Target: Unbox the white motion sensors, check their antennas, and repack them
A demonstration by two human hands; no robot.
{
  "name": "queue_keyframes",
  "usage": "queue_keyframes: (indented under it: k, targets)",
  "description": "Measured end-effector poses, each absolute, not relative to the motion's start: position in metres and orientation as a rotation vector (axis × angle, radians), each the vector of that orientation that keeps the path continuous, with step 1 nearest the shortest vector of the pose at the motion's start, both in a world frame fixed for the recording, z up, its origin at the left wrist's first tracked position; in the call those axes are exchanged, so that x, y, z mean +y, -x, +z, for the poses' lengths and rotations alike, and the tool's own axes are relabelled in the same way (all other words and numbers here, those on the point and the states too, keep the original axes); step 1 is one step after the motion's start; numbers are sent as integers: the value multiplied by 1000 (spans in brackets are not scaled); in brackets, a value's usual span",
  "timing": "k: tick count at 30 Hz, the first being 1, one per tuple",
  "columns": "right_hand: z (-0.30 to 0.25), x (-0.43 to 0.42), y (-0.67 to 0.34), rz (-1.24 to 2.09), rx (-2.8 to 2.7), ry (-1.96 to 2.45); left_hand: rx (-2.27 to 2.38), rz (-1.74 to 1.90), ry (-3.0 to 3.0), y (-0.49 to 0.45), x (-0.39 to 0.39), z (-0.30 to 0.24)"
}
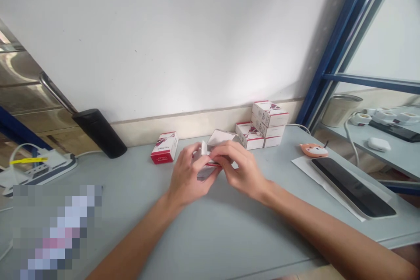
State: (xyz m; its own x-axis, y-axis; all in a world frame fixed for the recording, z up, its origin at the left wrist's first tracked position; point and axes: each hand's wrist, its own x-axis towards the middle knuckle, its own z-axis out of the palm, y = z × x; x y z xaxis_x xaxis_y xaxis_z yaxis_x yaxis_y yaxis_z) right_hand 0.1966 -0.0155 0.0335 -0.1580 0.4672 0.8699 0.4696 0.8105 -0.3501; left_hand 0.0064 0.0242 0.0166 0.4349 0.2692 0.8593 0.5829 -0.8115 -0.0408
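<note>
Nearest, the left hand (188, 175) and right hand (241, 168) firmly pinch a small white-and-red carton (208, 164) between their fingertips, from both sides.

My pale gray desk (108, 214) stands against a big white wall (147, 30). A blue metal frame (341, 48) is on my right, with a low shelf (387, 153) past it. A shiny brown panel (29, 92) is on my left.
</note>
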Motion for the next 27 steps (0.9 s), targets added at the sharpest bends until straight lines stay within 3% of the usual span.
queue_keyframes:
  k: [4,9,14,19,27]
  targets:
    - [38,-17,-197,79,-1850,810,-642,-1356,2349,-5,26,19]
    - [47,-12,-211,-77,-1822,767,-754,-1357,2310,0,33,22]
    - [47,12,-253,-326,-1696,1435,-933,-1357,2296,7,38,20]
    - [38,24,-280,-184,-1802,2170,-978,-1355,2294,8,38,20]
    - [40,23,-288,-132,-1876,2164,-1029,-1215,2353,9,36,24]
